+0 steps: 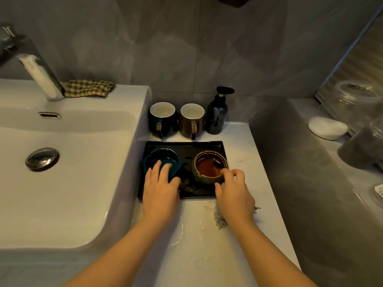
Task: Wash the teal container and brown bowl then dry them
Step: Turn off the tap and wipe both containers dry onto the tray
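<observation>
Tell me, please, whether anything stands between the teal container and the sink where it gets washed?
Nothing visible does. The left hand rests on the teal container in the black tray beside the sink; only the tray's rim and sink's edge lie between.

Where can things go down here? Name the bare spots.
Free: sink basin left of the tray; wet counter in front of it, between the forearms. Crowded: tray, with teal container and brown bowl; mugs, soap bottle behind; cloth by its right front corner.
</observation>
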Demonstrator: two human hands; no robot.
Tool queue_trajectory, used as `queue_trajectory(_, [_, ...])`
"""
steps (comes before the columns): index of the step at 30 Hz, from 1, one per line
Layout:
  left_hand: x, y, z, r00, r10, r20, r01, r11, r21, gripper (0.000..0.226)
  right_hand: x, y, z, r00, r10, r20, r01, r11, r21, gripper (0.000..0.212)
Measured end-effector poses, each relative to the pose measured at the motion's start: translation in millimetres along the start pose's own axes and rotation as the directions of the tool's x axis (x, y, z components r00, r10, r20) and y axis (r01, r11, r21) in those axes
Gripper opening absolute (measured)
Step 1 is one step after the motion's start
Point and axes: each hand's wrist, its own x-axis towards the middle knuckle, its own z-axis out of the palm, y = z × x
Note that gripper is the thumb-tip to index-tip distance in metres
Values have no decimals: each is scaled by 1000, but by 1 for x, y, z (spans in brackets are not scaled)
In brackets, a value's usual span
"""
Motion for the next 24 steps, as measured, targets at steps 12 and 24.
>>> queue_trajectory(12, [-8,-13,15,955,247,165,-237,968,-81,46,-7,0,10,967,-97,234,115,991,-64,24])
queue_trajectory(24, [-3,-10,-3,932,81,354,-7,979,-204,35,-16,-4,15,986,-55,155,23,979,200,22])
